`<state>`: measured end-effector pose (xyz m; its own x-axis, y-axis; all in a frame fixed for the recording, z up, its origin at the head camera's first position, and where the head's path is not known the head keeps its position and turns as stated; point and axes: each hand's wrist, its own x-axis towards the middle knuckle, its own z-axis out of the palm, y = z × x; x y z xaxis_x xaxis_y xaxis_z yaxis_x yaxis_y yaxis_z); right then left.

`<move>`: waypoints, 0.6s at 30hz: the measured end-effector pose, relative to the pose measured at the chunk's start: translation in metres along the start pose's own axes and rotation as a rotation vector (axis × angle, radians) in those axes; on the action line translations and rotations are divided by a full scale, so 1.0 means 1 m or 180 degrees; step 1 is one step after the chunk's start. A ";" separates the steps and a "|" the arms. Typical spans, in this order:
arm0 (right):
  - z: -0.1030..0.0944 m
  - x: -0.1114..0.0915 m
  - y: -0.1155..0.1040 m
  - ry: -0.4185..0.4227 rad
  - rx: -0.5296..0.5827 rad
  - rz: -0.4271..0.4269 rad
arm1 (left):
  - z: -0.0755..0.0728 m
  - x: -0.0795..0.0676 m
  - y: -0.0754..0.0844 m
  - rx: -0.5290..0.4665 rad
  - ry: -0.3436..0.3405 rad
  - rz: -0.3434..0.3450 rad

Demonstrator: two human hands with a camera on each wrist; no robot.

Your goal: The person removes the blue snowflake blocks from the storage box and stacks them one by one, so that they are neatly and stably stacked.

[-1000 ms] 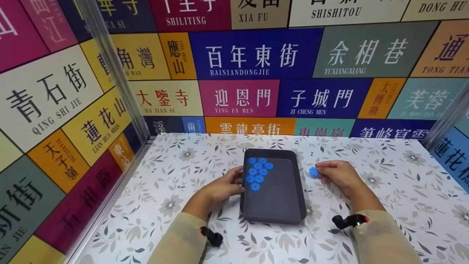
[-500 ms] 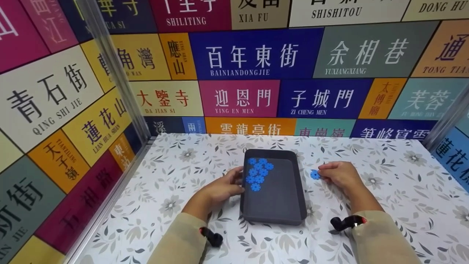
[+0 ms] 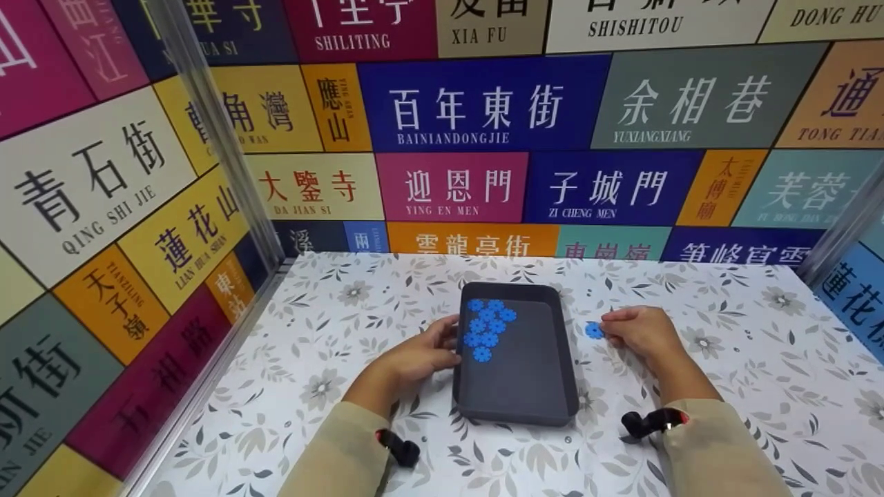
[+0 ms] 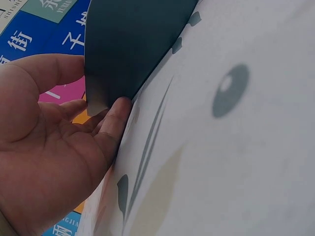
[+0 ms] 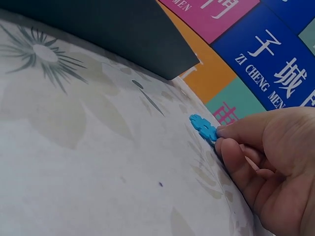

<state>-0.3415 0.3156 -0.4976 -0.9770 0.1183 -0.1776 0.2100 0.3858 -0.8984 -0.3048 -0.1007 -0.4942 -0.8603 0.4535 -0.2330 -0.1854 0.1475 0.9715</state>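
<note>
A dark grey rectangular tray [image 3: 521, 386] lies on the table. Several blue plastic snowflake discs [image 3: 481, 354] lie flat in its left part, toward the far end. Against the outside of the tray's left wall rests my left hand [image 3: 413, 353]; the left wrist view shows its thumb and fingertips touching the tray wall [image 4: 133, 44]. To the right of the tray, my right hand [image 3: 642, 335] pinches one blue snowflake disc [image 5: 203, 128] between thumb and forefinger, close to the tabletop.
The table has a white cloth [image 3: 331, 435] printed with grey leaves and flowers. Behind and to the left stand walls of coloured panels [image 3: 483, 103] with lettering. A metal post [image 3: 235, 152] runs down the left corner. Black wrist cameras [image 3: 398, 447] sit on both sleeves.
My right hand has shifted slightly right and nearer to me, with the snowflake disc still pinched. My left hand and the tray stay in place.
</note>
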 end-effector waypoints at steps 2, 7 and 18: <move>0.000 0.000 0.000 0.0000 0.0019 0.0005 | 0.000 0.000 0.000 -0.0017 -0.0005 0.0002; 0.000 -0.001 0.001 0.0014 0.0060 0.0011 | 0.001 0.001 -0.001 -0.0025 0.0010 -0.0003; 0.000 0.003 -0.004 -0.0036 0.0385 0.0034 | -0.001 0.002 -0.001 -0.0044 0.0011 -0.0063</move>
<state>-0.3450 0.3141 -0.4948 -0.9752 0.1112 -0.1912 0.2149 0.2714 -0.9382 -0.3065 -0.1010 -0.4954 -0.8579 0.4477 -0.2522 -0.2091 0.1441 0.9672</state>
